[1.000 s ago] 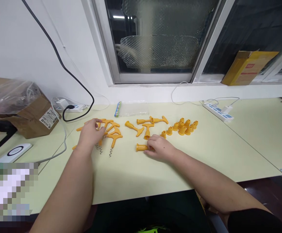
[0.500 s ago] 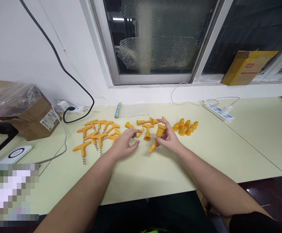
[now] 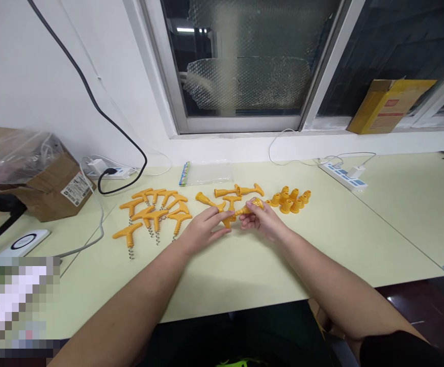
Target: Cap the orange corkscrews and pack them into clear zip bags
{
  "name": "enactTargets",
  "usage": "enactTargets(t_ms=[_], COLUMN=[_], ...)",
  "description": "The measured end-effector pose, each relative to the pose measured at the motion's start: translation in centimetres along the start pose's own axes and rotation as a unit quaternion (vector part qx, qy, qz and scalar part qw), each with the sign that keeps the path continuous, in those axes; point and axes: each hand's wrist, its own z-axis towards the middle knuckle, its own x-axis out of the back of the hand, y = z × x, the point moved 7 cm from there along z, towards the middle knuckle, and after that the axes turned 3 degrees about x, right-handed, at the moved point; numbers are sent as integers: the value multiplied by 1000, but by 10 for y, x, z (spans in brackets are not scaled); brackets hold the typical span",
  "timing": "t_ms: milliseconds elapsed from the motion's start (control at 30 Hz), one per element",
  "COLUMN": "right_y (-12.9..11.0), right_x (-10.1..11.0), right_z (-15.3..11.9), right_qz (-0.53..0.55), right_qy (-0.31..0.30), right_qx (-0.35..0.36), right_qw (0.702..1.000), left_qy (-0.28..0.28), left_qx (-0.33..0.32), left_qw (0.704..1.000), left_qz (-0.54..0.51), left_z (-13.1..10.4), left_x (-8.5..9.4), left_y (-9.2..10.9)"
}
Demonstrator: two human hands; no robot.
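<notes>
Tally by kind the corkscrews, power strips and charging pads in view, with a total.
Corkscrews: 15 (10 in the left group, 4 near the hands, 1 in the right hand); some overlap, so this is my best count
Power strips: 2
Charging pad: 1
Total: 18

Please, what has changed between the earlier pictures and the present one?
The left hand moved right, away from the yellow T-handled corkscrews, and took hold of one end of the yellow plastic sleeved corkscrew, which the right hand raised and turned. The clear plastic bag stayed.
</notes>
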Motion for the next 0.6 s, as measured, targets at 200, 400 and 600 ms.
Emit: enactTargets(t_ms=[200, 400, 600], right_y=[0, 8, 8], right_x=[6, -1, -3], right_z=[2, -2, 0], right_qz=[-21, -33, -29], right_qy=[2, -48, -67], right_qx=[-18, -79, -57], right_qw=[1000, 995, 996], left_qy=[23, 80, 78], left_qx=[14, 3, 23], left_qw=[999, 996, 994], left_qz=[-25, -33, -74], left_z=[-2, 0, 2], left_x=[3, 20, 26], left_y=[-5, -5, -7])
